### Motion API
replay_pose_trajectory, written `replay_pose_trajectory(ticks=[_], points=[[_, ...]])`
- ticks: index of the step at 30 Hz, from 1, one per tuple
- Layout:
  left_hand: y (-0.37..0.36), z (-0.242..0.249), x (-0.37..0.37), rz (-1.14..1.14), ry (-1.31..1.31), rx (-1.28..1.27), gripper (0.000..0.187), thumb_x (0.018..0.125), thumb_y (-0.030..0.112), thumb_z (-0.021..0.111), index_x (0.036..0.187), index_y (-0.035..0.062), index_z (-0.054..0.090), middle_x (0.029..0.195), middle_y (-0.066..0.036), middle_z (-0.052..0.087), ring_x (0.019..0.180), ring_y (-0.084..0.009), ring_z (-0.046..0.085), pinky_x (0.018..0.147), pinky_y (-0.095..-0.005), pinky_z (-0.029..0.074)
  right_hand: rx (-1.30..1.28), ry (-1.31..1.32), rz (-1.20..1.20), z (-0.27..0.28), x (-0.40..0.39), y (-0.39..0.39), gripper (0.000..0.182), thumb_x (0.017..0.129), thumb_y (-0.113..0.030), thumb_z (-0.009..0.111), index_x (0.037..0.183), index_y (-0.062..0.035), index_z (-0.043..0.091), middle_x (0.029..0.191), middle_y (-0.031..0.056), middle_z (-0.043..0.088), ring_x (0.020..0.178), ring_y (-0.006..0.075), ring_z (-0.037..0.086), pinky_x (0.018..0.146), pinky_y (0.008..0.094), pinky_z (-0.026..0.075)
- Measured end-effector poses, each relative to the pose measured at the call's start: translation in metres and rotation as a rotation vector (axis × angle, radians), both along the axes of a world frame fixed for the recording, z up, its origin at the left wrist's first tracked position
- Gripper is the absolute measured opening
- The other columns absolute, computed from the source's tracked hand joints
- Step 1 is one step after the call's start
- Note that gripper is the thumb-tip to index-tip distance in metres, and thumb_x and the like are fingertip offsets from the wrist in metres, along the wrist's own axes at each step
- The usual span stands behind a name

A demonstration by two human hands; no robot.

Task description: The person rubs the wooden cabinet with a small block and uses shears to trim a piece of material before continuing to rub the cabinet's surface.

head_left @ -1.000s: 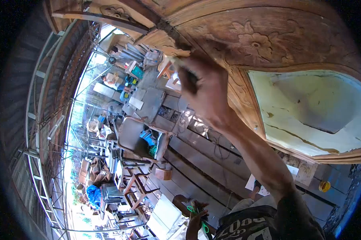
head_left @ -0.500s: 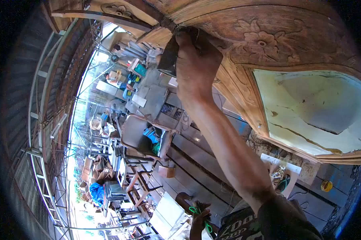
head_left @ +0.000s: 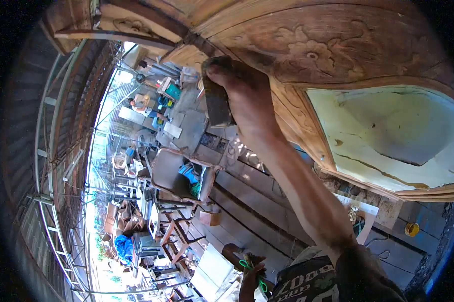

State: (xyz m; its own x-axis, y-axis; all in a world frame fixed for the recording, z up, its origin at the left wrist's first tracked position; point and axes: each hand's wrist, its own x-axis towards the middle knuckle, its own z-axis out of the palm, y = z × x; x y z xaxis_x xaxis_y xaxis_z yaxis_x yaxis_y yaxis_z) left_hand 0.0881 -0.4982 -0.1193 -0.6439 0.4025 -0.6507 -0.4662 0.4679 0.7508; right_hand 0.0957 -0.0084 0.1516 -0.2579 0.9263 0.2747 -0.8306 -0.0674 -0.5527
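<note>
My right hand [head_left: 239, 83] reaches up along a carved wooden furniture piece [head_left: 348, 45] with flower relief. Its fingers are closed on a dark, folded piece of sandpaper [head_left: 218, 103], held against or very close to the wood near a joint between carved panels. Lower down, my left hand [head_left: 252, 276] is near my dark printed shirt [head_left: 307, 279]. Its fingers look curled around something dark with bright green loops [head_left: 244, 263], too small to make out.
Beside the carving is a pale, stained panel [head_left: 388, 126] with a crack-like line. A padded chair [head_left: 169, 173] holds blue and green cloth. Another person [head_left: 141, 105] sits farther off. A yellow tub [head_left: 411, 229] stands on the floor. Chair frames and boards lie around.
My right hand and the sandpaper have moved slightly left and down from the panel joint, and the sheet has turned more edge-on. The view has shifted a little.
</note>
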Motion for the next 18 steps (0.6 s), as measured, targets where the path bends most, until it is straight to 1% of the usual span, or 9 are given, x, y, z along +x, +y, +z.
replay_pose_trajectory(ticks=[1, 2, 3, 5, 7, 8, 10, 14, 18], points=[[0.003, 0.007, 0.004, 0.016, -0.017, -0.009, 0.057, 0.073, 0.020, 0.080, 0.122, 0.0075, 0.053, 0.116, -0.009, 0.066, 0.088, -0.0165, 0.062, 0.075, -0.0315, 0.052, -0.038, 0.038, -0.146, 0.004, 0.001, -0.009, 0.029, 0.088, -0.027, 0.059, 0.079, -0.0001, 0.066, 0.075, 0.0167, 0.065, 0.068, 0.0282, 0.062, 0.066, 0.0372, 0.047], [0.006, 0.011, 0.005, 0.033, -0.030, -0.011, 0.057, 0.073, 0.020, 0.080, 0.122, 0.0078, 0.053, 0.115, -0.009, 0.066, 0.088, -0.0166, 0.062, 0.075, -0.0316, 0.052, -0.044, 0.042, -0.146, 0.006, -0.005, -0.005, 0.029, 0.088, -0.027, 0.059, 0.079, -0.0001, 0.066, 0.075, 0.0167, 0.065, 0.068, 0.0282, 0.062, 0.066, 0.0372, 0.047], [0.004, 0.004, 0.000, 0.046, -0.058, 0.030, 0.046, 0.080, 0.006, 0.072, 0.122, 0.0065, 0.053, 0.102, -0.010, 0.066, 0.072, -0.0161, 0.062, 0.060, -0.0289, 0.053, -0.038, 0.045, -0.284, 0.008, -0.014, 0.004, 0.029, 0.087, -0.027, 0.061, 0.080, 0.0003, 0.067, 0.075, 0.0163, 0.066, 0.066, 0.0256, 0.062, 0.065, 0.0359, 0.048], [0.004, 0.008, 0.001, 0.085, -0.060, 0.015, 0.046, 0.080, 0.006, 0.073, 0.121, 0.0065, 0.053, 0.104, -0.010, 0.066, 0.070, -0.0157, 0.062, 0.059, -0.0284, 0.052, -0.037, 0.045, -0.414, 0.008, -0.025, 0.011, 0.029, 0.086, -0.027, 0.063, 0.080, 0.0006, 0.068, 0.075, 0.0159, 0.067, 0.065, 0.0229, 0.062, 0.063, 0.0345, 0.049], [-0.002, 0.006, 0.003, 0.127, -0.063, 0.002, 0.046, 0.079, 0.007, 0.073, 0.121, 0.0065, 0.053, 0.105, -0.011, 0.066, 0.069, -0.0152, 0.061, 0.058, -0.0278, 0.051, 0.125, 0.125, -0.061, 0.015, -0.022, 0.009, 0.027, 0.085, -0.025, 0.063, 0.080, 0.0008, 0.069, 0.076, 0.0165, 0.068, 0.067, 0.0257, 0.065, 0.065, 0.0368, 0.051], [-0.010, 0.001, 0.001, 0.107, -0.072, -0.003, 0.050, 0.077, 0.010, 0.076, 0.121, 0.0072, 0.053, 0.108, -0.010, 0.066, 0.079, -0.0167, 0.062, 0.063, -0.0291, 0.052, 0.183, -0.064, 0.469, 0.010, -0.014, 0.001, 0.014, 0.088, -0.013, 0.066, 0.094, -0.0009, 0.068, 0.084, 0.0097, 0.068, 0.070, 0.0157, 0.063, 0.066, 0.0322, 0.051], [-0.008, -0.001, 0.000, 0.078, -0.083, -0.009, 0.053, 0.075, 0.013, 0.079, 0.121, 0.0080, 0.053, 0.111, -0.009, 0.065, 0.088, -0.0182, 0.063, 0.067, -0.0304, 0.054, 0.557, -0.297, -0.122, 0.002, 0.008, -0.036, 0.012, 0.089, -0.011, 0.064, 0.093, -0.0001, 0.065, 0.083, 0.0123, 0.068, 0.070, 0.0205, 0.064, 0.066, 0.0363, 0.053], [0.000, -0.001, 0.001, 0.076, -0.057, 0.039, 0.055, 0.075, 0.011, 0.078, 0.123, 0.0091, 0.052, 0.113, -0.009, 0.065, 0.087, -0.0187, 0.063, 0.072, -0.0322, 0.054, 0.529, -0.506, -0.809, -0.003, 0.011, -0.012, 0.015, 0.085, -0.008, 0.065, 0.099, -0.0009, 0.065, 0.091, 0.0169, 0.068, 0.075, 0.0342, 0.065, 0.071, 0.0403, 0.054], [0.003, 0.003, 0.006, 0.086, -0.059, 0.008, 0.055, 0.075, 0.011, 0.078, 0.123, 0.0096, 0.051, 0.113, -0.009, 0.065, 0.087, -0.0185, 0.063, 0.075, -0.0327, 0.054, 0.685, -0.333, -0.582, -0.019, 0.000, -0.027, 0.012, 0.082, -0.008, 0.067, 0.092, -0.0045, 0.060, 0.086, 0.0155, 0.063, 0.070, 0.0291, 0.065, 0.060, 0.0425, 0.053]])
